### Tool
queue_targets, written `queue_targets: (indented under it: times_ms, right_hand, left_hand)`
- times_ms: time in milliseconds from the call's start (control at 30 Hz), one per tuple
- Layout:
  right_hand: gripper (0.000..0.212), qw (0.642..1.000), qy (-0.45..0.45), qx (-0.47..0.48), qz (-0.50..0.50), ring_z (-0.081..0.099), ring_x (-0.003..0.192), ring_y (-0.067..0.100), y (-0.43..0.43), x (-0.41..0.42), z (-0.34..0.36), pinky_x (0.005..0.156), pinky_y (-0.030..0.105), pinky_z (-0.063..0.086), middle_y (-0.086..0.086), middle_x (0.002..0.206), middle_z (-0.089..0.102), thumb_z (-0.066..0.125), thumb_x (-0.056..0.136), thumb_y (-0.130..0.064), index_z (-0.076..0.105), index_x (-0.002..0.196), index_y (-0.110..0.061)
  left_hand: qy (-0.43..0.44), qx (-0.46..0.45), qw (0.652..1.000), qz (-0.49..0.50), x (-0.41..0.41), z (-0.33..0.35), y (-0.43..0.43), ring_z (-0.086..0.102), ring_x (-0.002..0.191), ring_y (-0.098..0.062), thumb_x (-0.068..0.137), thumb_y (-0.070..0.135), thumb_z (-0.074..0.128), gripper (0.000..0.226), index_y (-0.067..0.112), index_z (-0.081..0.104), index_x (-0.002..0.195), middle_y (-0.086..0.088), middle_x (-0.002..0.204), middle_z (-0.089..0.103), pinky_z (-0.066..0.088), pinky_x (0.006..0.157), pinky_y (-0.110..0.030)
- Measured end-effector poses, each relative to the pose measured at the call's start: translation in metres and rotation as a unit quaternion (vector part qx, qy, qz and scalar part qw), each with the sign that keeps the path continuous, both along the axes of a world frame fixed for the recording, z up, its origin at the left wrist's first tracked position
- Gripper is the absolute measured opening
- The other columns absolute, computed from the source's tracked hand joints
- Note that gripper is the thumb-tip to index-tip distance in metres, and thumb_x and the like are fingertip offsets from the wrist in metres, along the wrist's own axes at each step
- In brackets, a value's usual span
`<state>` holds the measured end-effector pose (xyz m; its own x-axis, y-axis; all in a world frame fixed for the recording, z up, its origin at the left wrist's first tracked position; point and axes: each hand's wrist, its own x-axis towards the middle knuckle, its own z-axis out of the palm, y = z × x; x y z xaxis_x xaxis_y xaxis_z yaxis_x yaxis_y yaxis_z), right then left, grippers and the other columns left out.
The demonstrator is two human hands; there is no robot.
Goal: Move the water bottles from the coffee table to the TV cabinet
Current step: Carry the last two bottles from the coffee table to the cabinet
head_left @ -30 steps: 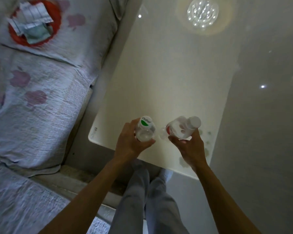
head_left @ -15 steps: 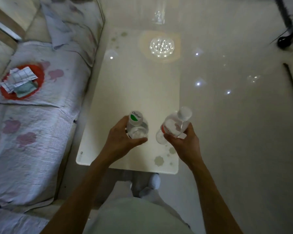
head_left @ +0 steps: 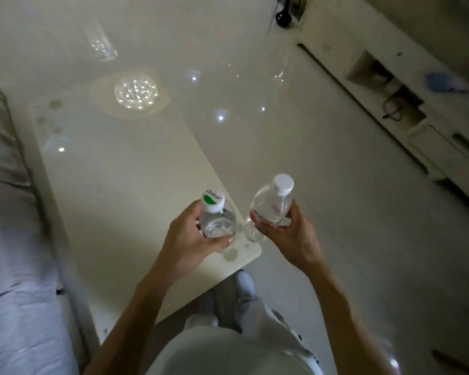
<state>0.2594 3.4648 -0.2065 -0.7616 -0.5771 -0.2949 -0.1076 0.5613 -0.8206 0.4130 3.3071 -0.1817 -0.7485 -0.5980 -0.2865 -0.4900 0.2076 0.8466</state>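
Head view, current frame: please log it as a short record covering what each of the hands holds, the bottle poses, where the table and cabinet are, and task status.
left hand: grips the green-capped bottle, roughly upright
right hand: grips the white-capped bottle, tilted, cap pointing away from the person
bottle position: both held over the near corner of the coffee table
TV cabinet: upper right of view, no bottle seen on it
status: both bottles in hand, not yet delivered

Head-worn camera, looking down, over coffee table point(head_left: 125, 185)
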Motion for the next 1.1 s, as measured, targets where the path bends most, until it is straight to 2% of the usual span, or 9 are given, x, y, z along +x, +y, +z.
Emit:
queue_targets:
  times_ms: [133, 200, 267, 400, 500, 633, 733, 967, 1100]
  right_hand:
    - [0.055, 0.996, 0.017, 0.006, -0.087, 0.064, 0.096, 0.011, 0.032, 0.014, 0.009, 0.078, 0.026, 0.052, -0.010, 0.112, 0.064, 0.078, 0.073, -0.049, 0.052, 0.117, -0.031]
    - [0.054, 0.992, 0.017, 0.002, -0.128, 0.064, 0.096, 0.011, 0.049, 0.021, 0.012, 0.078, 0.026, 0.052, -0.012, 0.111, 0.063, 0.078, 0.073, -0.050, 0.050, 0.116, -0.034]
    - [0.053, 0.987, 0.019, 0.000, -0.159, 0.065, 0.095, 0.011, 0.067, 0.026, 0.014, 0.078, 0.027, 0.053, -0.014, 0.109, 0.062, 0.078, 0.072, -0.050, 0.049, 0.115, -0.036]
    - [0.053, 0.978, 0.018, 0.010, -0.206, 0.066, 0.094, 0.014, 0.106, 0.024, 0.019, 0.080, 0.030, 0.054, -0.011, 0.108, 0.065, 0.079, 0.072, -0.048, 0.052, 0.116, -0.034]
    - [0.054, 0.973, 0.014, 0.018, -0.229, 0.066, 0.093, 0.014, 0.131, 0.010, 0.022, 0.075, 0.025, 0.048, -0.009, 0.107, 0.066, 0.080, 0.070, -0.046, 0.055, 0.115, -0.030]
    - [0.056, 0.968, 0.012, 0.025, -0.248, 0.065, 0.092, 0.015, 0.166, -0.015, 0.020, 0.075, 0.026, 0.047, -0.007, 0.106, 0.067, 0.080, 0.069, -0.047, 0.056, 0.116, -0.027]
    - [0.052, 0.968, 0.011, 0.020, -0.251, 0.065, 0.092, 0.013, 0.195, -0.037, 0.023, 0.074, 0.023, 0.045, -0.011, 0.105, 0.065, 0.081, 0.071, -0.043, 0.055, 0.114, -0.031]
    - [0.047, 0.961, 0.011, 0.038, -0.272, 0.062, 0.095, 0.006, 0.261, -0.078, 0.028, 0.071, 0.015, 0.042, -0.017, 0.104, 0.065, 0.080, 0.071, -0.044, 0.055, 0.110, -0.037]
    - [0.049, 0.951, 0.014, 0.044, -0.304, 0.061, 0.095, 0.009, 0.287, -0.090, 0.030, 0.075, 0.023, 0.045, -0.015, 0.105, 0.065, 0.080, 0.071, -0.042, 0.055, 0.113, -0.035]
  left_hand:
    - [0.016, 0.005, 0.997, -0.072, -0.012, 0.006, 0.009, 0.059, 0.087, 0.011, 0.061, 0.026, 0.087, 0.047, 0.044, 0.058, 0.094, 0.027, 0.091, 0.067, 0.042, 0.068, 0.000]
    - [0.021, 0.011, 0.993, -0.112, -0.019, 0.008, 0.015, 0.058, 0.087, 0.013, 0.062, 0.024, 0.088, 0.048, 0.044, 0.056, 0.092, 0.033, 0.095, 0.063, 0.040, 0.069, 0.001]
    - [0.023, 0.016, 0.989, -0.145, -0.028, 0.007, 0.024, 0.060, 0.088, 0.011, 0.062, 0.024, 0.087, 0.047, 0.042, 0.059, 0.095, 0.027, 0.094, 0.066, 0.041, 0.069, 0.001]
    - [0.012, 0.017, 0.978, -0.208, -0.049, 0.009, 0.046, 0.063, 0.090, 0.004, 0.061, 0.028, 0.088, 0.054, 0.034, 0.061, 0.107, 0.016, 0.096, 0.070, 0.046, 0.077, -0.008]
    - [0.010, 0.013, 0.971, -0.240, -0.072, 0.011, 0.063, 0.065, 0.092, 0.000, 0.061, 0.030, 0.088, 0.055, 0.034, 0.060, 0.109, 0.015, 0.097, 0.070, 0.051, 0.083, -0.021]
    - [0.006, 0.004, 0.966, -0.259, -0.107, 0.014, 0.090, 0.066, 0.093, -0.005, 0.059, 0.034, 0.087, 0.055, 0.035, 0.061, 0.107, 0.013, 0.097, 0.071, 0.053, 0.085, -0.029]
    - [0.006, 0.002, 0.961, -0.277, -0.137, 0.016, 0.119, 0.066, 0.092, -0.005, 0.060, 0.029, 0.087, 0.054, 0.033, 0.061, 0.107, 0.013, 0.097, 0.071, 0.053, 0.087, -0.030]
    - [0.007, -0.013, 0.947, -0.321, -0.202, 0.018, 0.182, 0.065, 0.095, -0.002, 0.059, 0.033, 0.088, 0.055, 0.034, 0.061, 0.107, 0.016, 0.099, 0.071, 0.050, 0.086, -0.025]
    - [0.004, -0.006, 0.934, -0.356, -0.229, 0.019, 0.208, 0.065, 0.099, -0.004, 0.052, 0.047, 0.083, 0.063, 0.033, 0.061, 0.109, 0.016, 0.103, 0.071, 0.052, 0.091, -0.031]
